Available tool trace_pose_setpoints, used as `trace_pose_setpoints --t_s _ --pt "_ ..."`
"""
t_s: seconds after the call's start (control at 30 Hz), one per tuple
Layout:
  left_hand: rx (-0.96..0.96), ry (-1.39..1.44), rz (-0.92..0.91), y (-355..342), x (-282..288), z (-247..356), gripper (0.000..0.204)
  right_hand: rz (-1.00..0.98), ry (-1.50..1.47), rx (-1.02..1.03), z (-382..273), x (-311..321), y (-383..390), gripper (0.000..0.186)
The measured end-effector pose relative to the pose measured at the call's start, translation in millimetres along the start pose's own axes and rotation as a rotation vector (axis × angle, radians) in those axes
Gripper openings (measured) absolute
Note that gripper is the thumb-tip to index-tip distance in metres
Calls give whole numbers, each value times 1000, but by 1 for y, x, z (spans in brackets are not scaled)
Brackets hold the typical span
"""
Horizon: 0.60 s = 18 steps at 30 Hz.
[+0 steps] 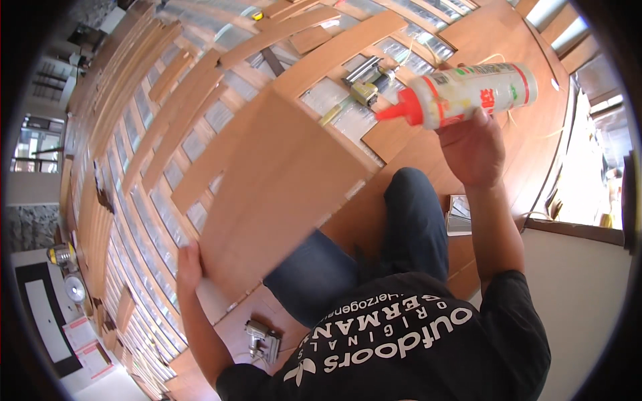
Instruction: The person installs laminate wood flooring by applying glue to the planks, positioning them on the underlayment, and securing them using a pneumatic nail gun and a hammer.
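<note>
1. At far left in this account, my left hand point(190, 267) grips the near left edge of a wide brown wooden floorboard point(281, 180); the thumb shows, while the fingers beneath are hidden. A one-handed hold at the edge could, I judge, let the board twist or slip.

2. Beyond the board, loose planks point(281, 39) lie across narrow battens, with silvery sheeting point(219, 115) between them. A dropped corner might catch in one of these gaps.

3. Below the board, near my left side, a nail gun point(263, 339) rests on the floor, where a shifting leg or elbow could knock it.

4. The board slants across the middle, running rightward from my left fingers, its near side close to my jeans point(416, 214).

5. Right of its far corner lies another nail gun point(366, 87), where a swung board could bump it.

6. At right, my right hand point(473, 147) is closed around a white glue bottle point(481, 93). It lies sideways in my fingers, its red nozzle point(401, 107) pointing left; squeezing too hard could drip glue onto the floor beneath.
</note>
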State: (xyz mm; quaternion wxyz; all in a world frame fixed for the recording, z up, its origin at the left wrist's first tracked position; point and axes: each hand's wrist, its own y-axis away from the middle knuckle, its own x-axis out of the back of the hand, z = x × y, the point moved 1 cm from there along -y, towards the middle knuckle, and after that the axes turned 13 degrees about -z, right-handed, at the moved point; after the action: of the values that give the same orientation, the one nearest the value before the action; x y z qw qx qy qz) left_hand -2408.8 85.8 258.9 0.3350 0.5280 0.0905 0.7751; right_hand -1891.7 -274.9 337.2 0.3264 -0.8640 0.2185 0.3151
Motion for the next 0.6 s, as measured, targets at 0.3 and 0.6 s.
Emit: trace_pose_setpoints --t_s 0.3,0.6 --pt "-258 18 19 43 -78 47 57 41 207 8 20 -12 11 35" --pt "-310 21 82 44 -78 52 57 -32 253 4 24 -23 5 41"
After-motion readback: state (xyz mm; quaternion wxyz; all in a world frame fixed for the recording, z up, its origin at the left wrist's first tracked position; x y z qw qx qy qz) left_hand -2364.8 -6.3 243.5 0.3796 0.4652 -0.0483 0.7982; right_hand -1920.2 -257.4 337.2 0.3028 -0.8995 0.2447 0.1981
